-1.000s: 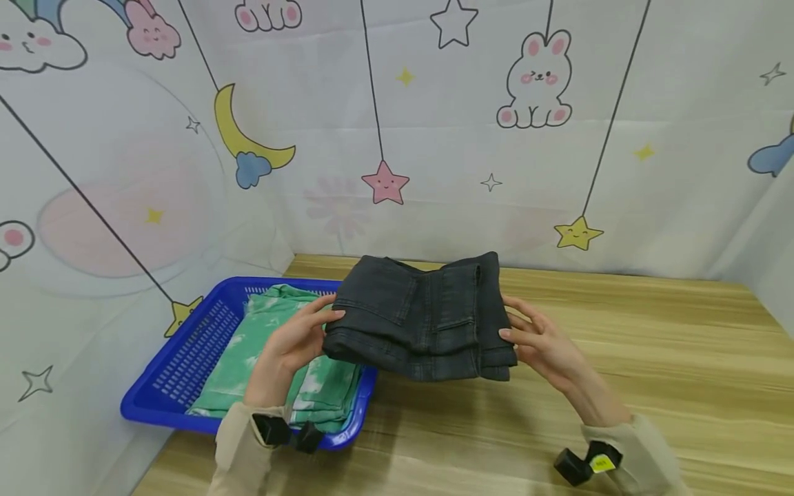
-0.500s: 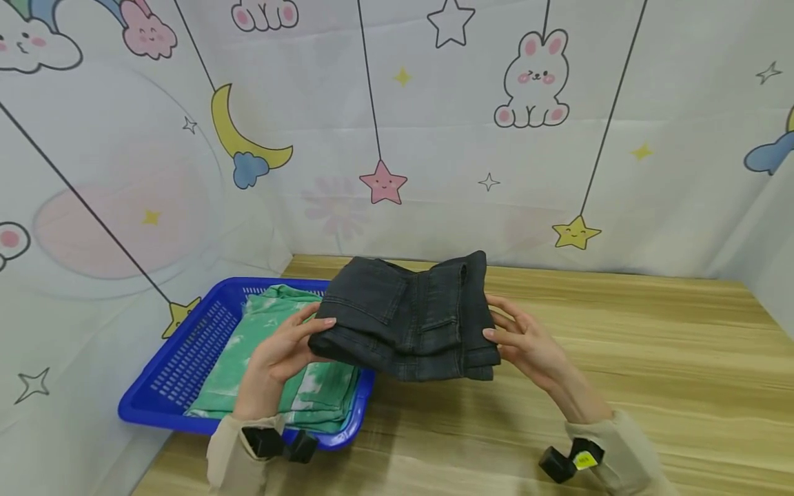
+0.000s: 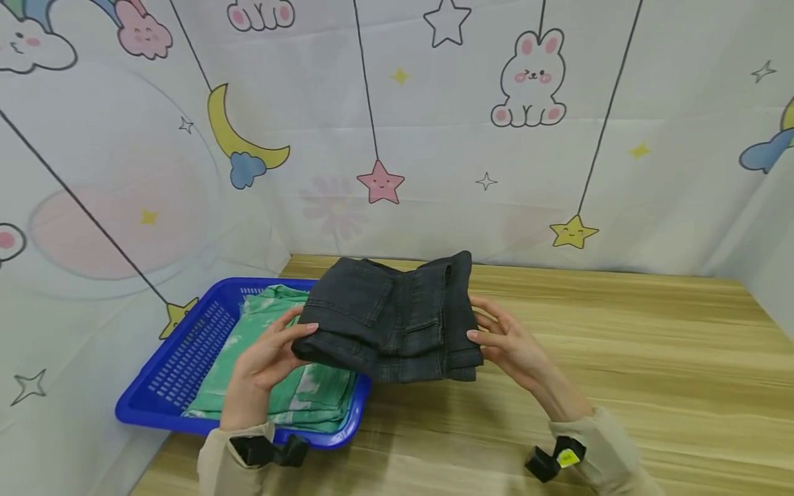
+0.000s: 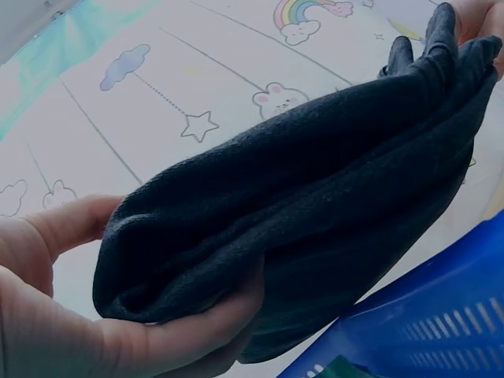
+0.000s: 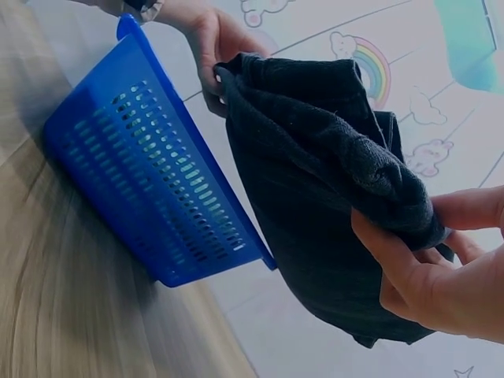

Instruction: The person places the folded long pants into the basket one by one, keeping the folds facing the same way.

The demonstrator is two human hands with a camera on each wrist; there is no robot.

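A folded pair of dark jeans (image 3: 397, 320) is held up above the table, with a back pocket and seams showing. My left hand (image 3: 267, 351) pinches its left end, thumb on top and fingers beneath, as the left wrist view shows from the side. At the opposite end my right hand (image 3: 511, 348) grips the folded layers between thumb and fingers. The left part of the jeans overlaps a blue plastic basket (image 3: 149, 406) in the head view. Inside the basket lies folded green and white cloth (image 3: 217, 375), partly hidden by the left hand and the jeans.
A wood-grain table (image 3: 620, 344) carries the basket on its left side and stretches off to the right. White curtains (image 3: 434, 124) printed with cartoon figures hang behind and at both sides. Both wrists wear small black devices (image 3: 546, 463) over beige sleeves.
Both hands have carried the jeans leftward, further over the basket's right side. The grip at each end stays the same. The head view has shifted slightly.
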